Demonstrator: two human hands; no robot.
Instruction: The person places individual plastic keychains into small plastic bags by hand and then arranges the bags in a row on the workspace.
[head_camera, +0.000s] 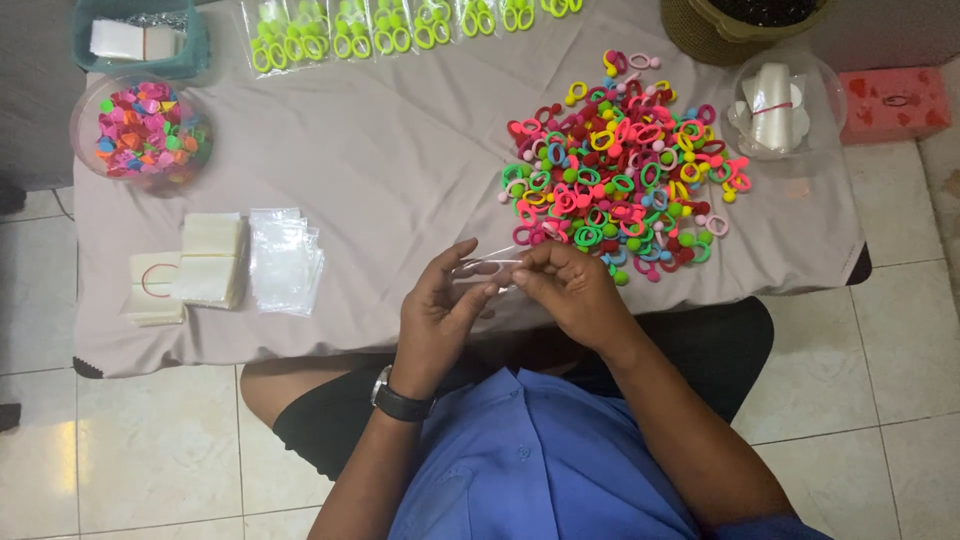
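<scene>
**Clear bag held at the counter's edge**

At the near edge of the cloth-covered counter (400, 180), a small clear plastic bag (487, 271) is pinched between the left hand (440, 310) and the right hand (570, 290), both closed on it, near the pile of bright hair ties (620, 160).

Around the grey cloth-covered table (380, 150)

A round clear bowl of bright plastic clips (145, 130) sits at one corner — a row of sealed packets of neon-green hair loops (400, 25) along the far edge, stacks of empty clear plastic bags (285, 260) nearer, and a pink sponge block (893, 103) beside the table.
</scene>
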